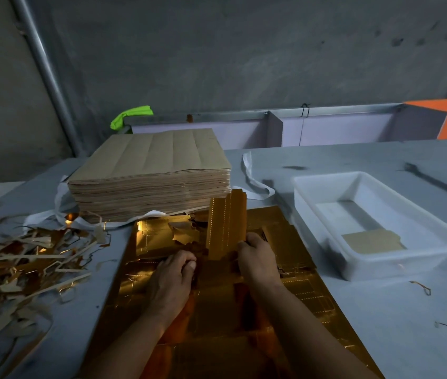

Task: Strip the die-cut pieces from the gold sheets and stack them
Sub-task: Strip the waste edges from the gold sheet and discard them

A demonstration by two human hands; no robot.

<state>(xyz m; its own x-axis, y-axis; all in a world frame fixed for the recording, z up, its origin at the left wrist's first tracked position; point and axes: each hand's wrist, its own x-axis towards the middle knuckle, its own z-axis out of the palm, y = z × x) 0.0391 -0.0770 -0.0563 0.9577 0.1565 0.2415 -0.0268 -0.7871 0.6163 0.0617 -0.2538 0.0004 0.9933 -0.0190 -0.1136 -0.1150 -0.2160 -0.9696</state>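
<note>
Head view | right hand (257,258) pinches upright gold piece (225,222), near centre | left hand (173,280) fingers curled, pinching gold sheet (216,310) | scrap heap (25,258) left, one card (372,242) in tray (381,265) right | tall stack (151,170) far: likely much left

Your left hand (171,280) and right hand (257,259) are bare, the fingers (247,246) uncovered to the tips. Your left forearm (123,348), seen at 7 o'clock, and your right forearm (326,329), at 5 o'clock, are bare as well, right to the frame's edge. The dim light leaves both arms partly in shadow.
</note>
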